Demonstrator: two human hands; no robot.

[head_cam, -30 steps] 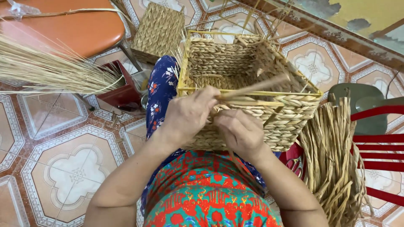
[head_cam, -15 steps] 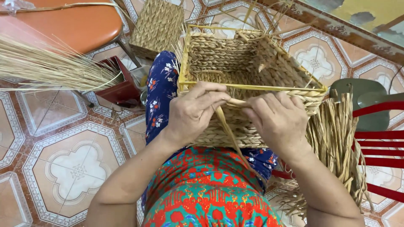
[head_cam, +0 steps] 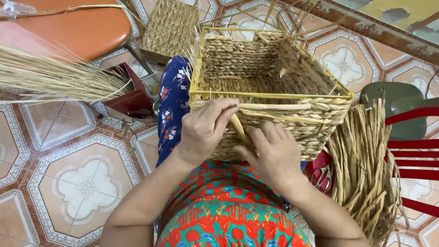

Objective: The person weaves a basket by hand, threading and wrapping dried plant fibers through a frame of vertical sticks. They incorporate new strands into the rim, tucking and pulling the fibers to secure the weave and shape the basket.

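Basket [head_cam: 292, 114], square and braided from coarse straw, is resting on the lap; left hand [head_cam: 203, 130] fingers are pinching a flat pale strand [head_cam: 274, 106] at its rim, right hand [head_cam: 274, 155] fingers are pressing flat at six o'clock.

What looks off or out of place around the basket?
Nothing damaged or spilled. The woven basket rests on the lap with loose strand ends poking up along its far rim, unfinished rather than broken. The left hand pinches a flat strand at the near rim; the right hand presses on the basket's side.
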